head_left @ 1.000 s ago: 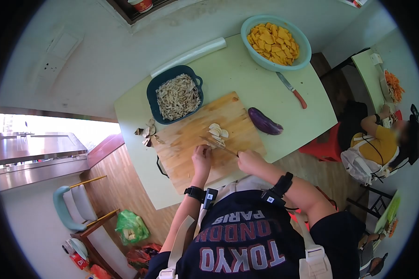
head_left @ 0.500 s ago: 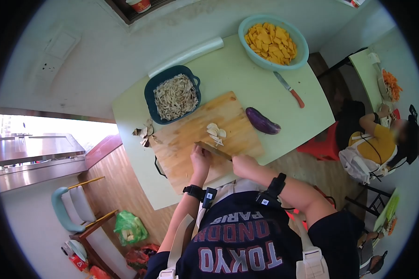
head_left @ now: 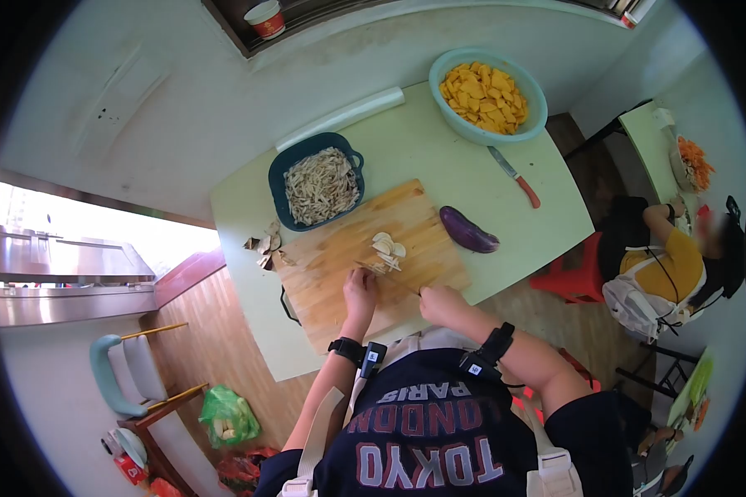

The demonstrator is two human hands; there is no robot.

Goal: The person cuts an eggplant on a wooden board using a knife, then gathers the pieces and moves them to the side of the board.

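Observation:
My right hand (head_left: 443, 306) is closed around the handle of a knife (head_left: 404, 285), whose blade reaches left over the wooden cutting board (head_left: 323, 257). At the blade's far end my left hand (head_left: 360, 291) is closed, its fingertips beside brownish pieces (head_left: 371, 267) too small to make out well. Pale slices (head_left: 385, 245) lie on the board just above the blade. A dark blue basin (head_left: 278, 186) of shredded pieces (head_left: 319, 184) touches the board's upper left. To the board's right is a purple eggplant (head_left: 469, 230).
A light-blue bowl (head_left: 541, 116) of orange slices stands at the table's upper right, near a red-handled knife (head_left: 522, 184). Brown scraps (head_left: 267, 245) lie left of the board. A plastic roll (head_left: 340, 118) lines the wall. Another person (head_left: 680, 257) sits at the right by a red stool (head_left: 572, 277).
The view has shifted, so the table sits lower in it. The knife blade looks thinner and is turned more on edge, with brownish pieces now showing beside my left fingertips.

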